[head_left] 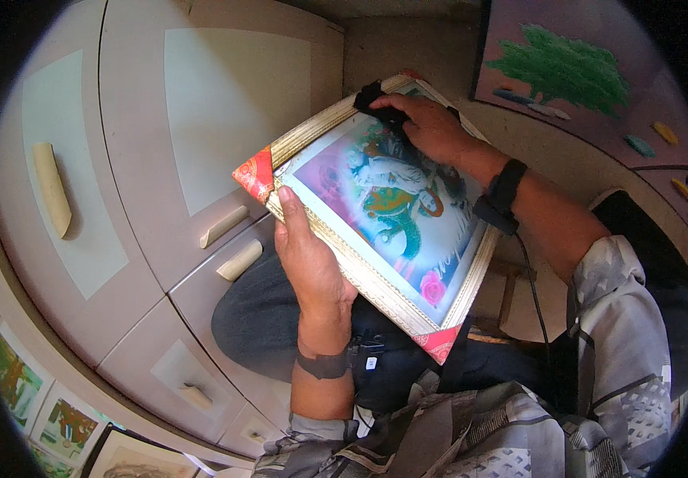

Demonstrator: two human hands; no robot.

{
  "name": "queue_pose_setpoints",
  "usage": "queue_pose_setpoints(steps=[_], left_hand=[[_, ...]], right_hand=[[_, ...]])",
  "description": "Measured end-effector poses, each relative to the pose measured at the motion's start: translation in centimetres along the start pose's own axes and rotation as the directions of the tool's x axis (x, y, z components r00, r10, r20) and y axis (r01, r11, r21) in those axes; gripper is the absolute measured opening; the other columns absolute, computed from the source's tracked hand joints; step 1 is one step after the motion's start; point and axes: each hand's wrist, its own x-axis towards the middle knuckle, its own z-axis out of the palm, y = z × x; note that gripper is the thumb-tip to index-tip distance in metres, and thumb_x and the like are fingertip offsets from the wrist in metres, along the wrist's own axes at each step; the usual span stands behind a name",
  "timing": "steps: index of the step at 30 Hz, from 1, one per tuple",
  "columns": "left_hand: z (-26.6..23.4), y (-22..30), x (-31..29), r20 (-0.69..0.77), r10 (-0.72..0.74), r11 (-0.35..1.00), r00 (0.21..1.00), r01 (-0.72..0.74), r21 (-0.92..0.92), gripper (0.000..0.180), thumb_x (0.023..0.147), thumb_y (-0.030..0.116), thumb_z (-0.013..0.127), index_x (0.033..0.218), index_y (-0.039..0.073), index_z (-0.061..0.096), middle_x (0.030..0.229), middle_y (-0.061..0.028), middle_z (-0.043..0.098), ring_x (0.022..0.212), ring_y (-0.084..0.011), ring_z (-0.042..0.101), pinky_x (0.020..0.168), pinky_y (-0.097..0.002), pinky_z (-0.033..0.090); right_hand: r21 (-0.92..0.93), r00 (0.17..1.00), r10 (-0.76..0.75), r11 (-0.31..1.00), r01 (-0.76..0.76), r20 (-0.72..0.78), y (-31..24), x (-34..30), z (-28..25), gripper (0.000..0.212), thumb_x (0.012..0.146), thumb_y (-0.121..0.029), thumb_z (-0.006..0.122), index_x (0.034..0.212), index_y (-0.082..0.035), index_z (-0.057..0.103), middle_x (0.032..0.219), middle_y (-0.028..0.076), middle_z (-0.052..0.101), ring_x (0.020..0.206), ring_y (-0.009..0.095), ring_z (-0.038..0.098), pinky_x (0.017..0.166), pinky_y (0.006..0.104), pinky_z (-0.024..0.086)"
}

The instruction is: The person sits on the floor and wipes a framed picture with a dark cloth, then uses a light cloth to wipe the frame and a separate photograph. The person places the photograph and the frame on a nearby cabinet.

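Observation:
A framed picture (380, 291) with an ornate cream-gold border rests tilted over my lap. Red patterned corner covers (256, 174) sit on its corners. Behind its shiny front is a colourful print of figures with a pink rose (432, 287) in one corner. My left hand (310, 256) grips the near left side of the frame, thumb on top of the border. At the far edge, my right hand (431, 130) presses a bunched black cloth (381, 103) against the frame and the picture's surface. Part of the cloth lies hidden under the fingers.
Pale cabinet doors and drawers with cream handles (52, 190) stand close on the left. A painted board (511, 48) with a green tree leans at the far right. Small pictures (13, 374) lie at the lower left. A black cable (532, 275) hangs from my right wrist strap.

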Motion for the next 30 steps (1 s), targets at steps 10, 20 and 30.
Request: queue_pose_setpoints(steps=[10, 20, 30], left_hand=[[-0.4, -0.2, 0.3, 0.034, 0.011, 1.000, 0.999, -0.010, -0.029, 0.049, 0.115, 0.049, 0.050, 0.123, 0.004, 0.067, 0.098, -0.0072, 0.074, 0.076, -0.0178, 0.073, 0.065, -0.0317, 0.061], [-0.4, -0.1, 0.2, 0.081, 0.028, 0.999, 0.996, -0.030, 0.019, 0.049, 0.117, 0.048, 0.047, 0.124, 0.002, 0.063, 0.100, -0.0081, 0.070, 0.077, -0.0166, 0.070, 0.063, -0.0302, 0.058], [-0.7, -0.7, 0.7, 0.097, -0.013, 0.998, 0.995, 0.018, -0.052, 0.052, 0.117, 0.047, 0.047, 0.130, -0.001, 0.064, 0.114, -0.0101, 0.072, 0.095, -0.0189, 0.072, 0.082, -0.0342, 0.060]], right_hand=[[-0.179, 0.992, -0.122, 0.976, 0.121, 0.003, 0.5, 0.1, 1.0, 0.059, 0.094, 0.008, 0.055, 0.147, -0.020, 0.062, 0.149, 0.015, 0.064, 0.138, 0.037, 0.061, 0.118, 0.0475, 0.049], [0.222, 0.999, -0.032, 0.975, 0.025, 0.024, 0.8, -2.2, 1.7, 0.067, 0.095, 0.006, 0.044, 0.157, -0.019, 0.055, 0.154, 0.023, 0.058, 0.141, 0.040, 0.058, 0.124, 0.0451, 0.042], [0.184, 0.883, -0.462, 0.878, 0.443, 0.079, -4.6, -10.5, 1.7, 0.074, 0.093, 0.011, 0.051, 0.161, -0.017, 0.051, 0.169, 0.015, 0.045, 0.163, 0.042, 0.028, 0.136, 0.0577, 0.018]])
